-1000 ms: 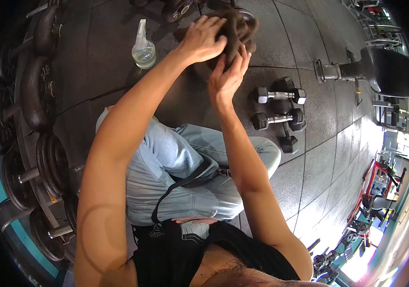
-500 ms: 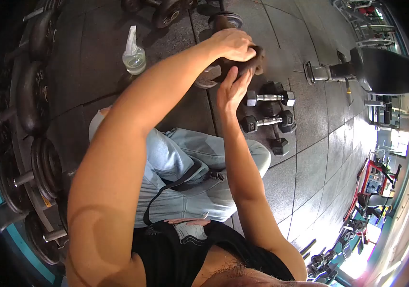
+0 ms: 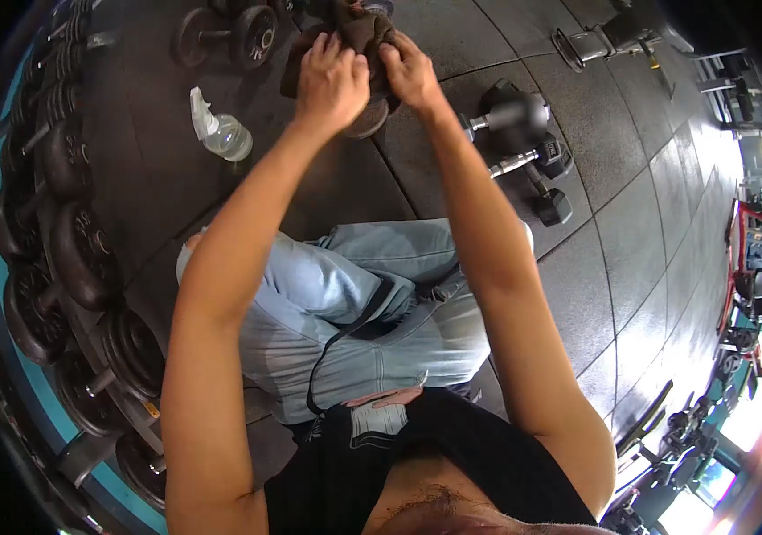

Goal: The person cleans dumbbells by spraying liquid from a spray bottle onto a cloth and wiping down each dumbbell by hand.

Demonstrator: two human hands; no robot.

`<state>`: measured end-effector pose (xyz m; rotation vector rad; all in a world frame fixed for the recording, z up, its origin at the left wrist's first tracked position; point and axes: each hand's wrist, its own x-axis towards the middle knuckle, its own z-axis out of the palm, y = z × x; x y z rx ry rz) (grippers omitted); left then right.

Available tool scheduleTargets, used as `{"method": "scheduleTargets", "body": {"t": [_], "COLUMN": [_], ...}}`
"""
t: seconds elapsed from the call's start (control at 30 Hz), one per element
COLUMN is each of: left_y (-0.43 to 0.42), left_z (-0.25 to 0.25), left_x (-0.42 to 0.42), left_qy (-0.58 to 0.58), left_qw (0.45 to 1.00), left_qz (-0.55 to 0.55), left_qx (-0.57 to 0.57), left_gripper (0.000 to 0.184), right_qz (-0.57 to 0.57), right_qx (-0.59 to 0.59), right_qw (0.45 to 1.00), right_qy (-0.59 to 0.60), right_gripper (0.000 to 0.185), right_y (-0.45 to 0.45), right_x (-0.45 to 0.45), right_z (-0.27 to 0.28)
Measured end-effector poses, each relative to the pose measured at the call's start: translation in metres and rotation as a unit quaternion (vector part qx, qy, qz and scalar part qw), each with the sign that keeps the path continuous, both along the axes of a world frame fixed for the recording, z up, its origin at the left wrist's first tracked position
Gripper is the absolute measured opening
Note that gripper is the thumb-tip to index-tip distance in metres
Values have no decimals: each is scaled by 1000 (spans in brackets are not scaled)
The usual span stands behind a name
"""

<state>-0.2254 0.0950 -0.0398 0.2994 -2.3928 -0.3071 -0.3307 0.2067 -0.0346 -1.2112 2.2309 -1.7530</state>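
Observation:
Beyond my crossed legs, a dark brown cloth (image 3: 368, 34) is bunched between my hands. My left hand (image 3: 334, 85) has its fingers curled into the cloth's left part, knuckles up. Gripping its right edge with thumb and fingers is my right hand (image 3: 409, 73). Below the cloth, the round end of a dumbbell (image 3: 369, 119) shows on the floor; the rest of it is mostly hidden by cloth and hands. To the left stands a clear spray bottle (image 3: 226, 136) with a white trigger head.
Several hex dumbbells (image 3: 552, 207) lie right of my right forearm. Another round dumbbell (image 3: 254, 37) lies at the far left. A rack of dumbbells (image 3: 85, 254) runs along my left side. A bench frame (image 3: 581, 47) stands at the far right on the rubber floor (image 3: 648, 214).
Both hands have come off the dumbbell's right end and shifted left. The cloth, mostly hidden before, now shows bunched between them. The whole view has also shifted.

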Motion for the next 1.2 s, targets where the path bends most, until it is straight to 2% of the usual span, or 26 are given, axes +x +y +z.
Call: {"method": "scheduleTargets", "body": {"t": [0.07, 0.13, 0.2, 0.23, 0.3, 0.37, 0.4, 0.47, 0.5, 0.53, 0.6, 0.67, 0.73, 0.77, 0.8, 0.87, 0.9, 1.0, 1.07, 1.1, 1.13, 1.2], "left_y": [-37, -60, -76, -77, -69, -61, -59, -52, -38, -12, 13, 13, -10, -18, -17, -7, 11, 67, 97, 108, 119, 132], "left_z": [3, 11, 23, 24, 16, 9, 5, -12, -14, -8, -17, -19, -23, -7, 13, 3, 3, 2, 3, -4, -9, -23], "left_x": [-11, -26, -38, -43, -40, -29, -25, -11, -4, 1, 11, 11, 7, 5, 6, 9, 17, 48, 65, 72, 81, 86], "left_qy": [-81, -83, -171, -173, -189, -92, -97, -3, 2, 23, 69, 93, 69, 34, -54, -3, 15, 64, 32, 24, -77, -87], "left_qw": [993, 969, 932, 936, 935, 976, 975, 993, 998, 996, 996, 995, 996, 995, 984, 996, 996, 986, 987, 973, 929, 926], "left_qz": [-74, -168, -249, -250, -258, -196, -200, -116, -56, 27, 47, 38, 9, -5, 1, 29, 40, -69, -88, -126, -140, -192], "left_qx": [40, 162, 201, 177, 155, 5, 3, 37, 15, 85, 29, 24, 49, 96, 172, 88, 83, 136, 133, 194, 333, 314], "left_gripper": [43, 46, 44, 43, 43, 44, 44, 39, 38, 39, 41, 42, 41, 38, 38, 38, 41, 42, 37, 36, 37, 40], "right_qz": [-96, -206, -214, -247, -251, -241, -210, -108, -71, -34, 96, 58, -98, -110, -159, -199, -189, -106, -37, -31, -25, -22], "right_qx": [-10, -11, 12, 20, 17, 10, 25, 75, 103, 131, 140, 106, 46, 19, -19, -24, -49, -116, -184, -237, -286, -216], "right_qw": [993, 967, 966, 964, 963, 963, 965, 983, 986, 986, 984, 989, 978, 979, 970, 971, 979, 969, 919, 871, 813, 821], "right_qy": [68, 152, 143, 99, 97, 118, 155, 126, 111, 96, 55, 82, 181, 170, 184, 129, 53, -192, -347, -429, -506, -529], "right_gripper": [45, 49, 52, 45, 50, 56, 54, 53, 52, 51, 50, 48, 44, 42, 36, 43, 42, 34, 30, 31, 31, 42], "right_y": [-9, -15, -15, -14, -13, -12, -14, -15, -17, -19, -22, -28, -27, -19, -16, -3, 6, 46, 80, 91, 100, 124], "right_x": [23, 79, 122, 133, 119, 91, 68, 28, 12, -4, -35, -36, -6, 11, 35, 76, 93, 120, 129, 135, 138, 133], "right_z": [-17, -18, -20, -16, -16, -18, -28, -12, -3, 2, 6, -12, -24, -19, -17, -19, -16, -19, -27, -21, -14, -24]}}
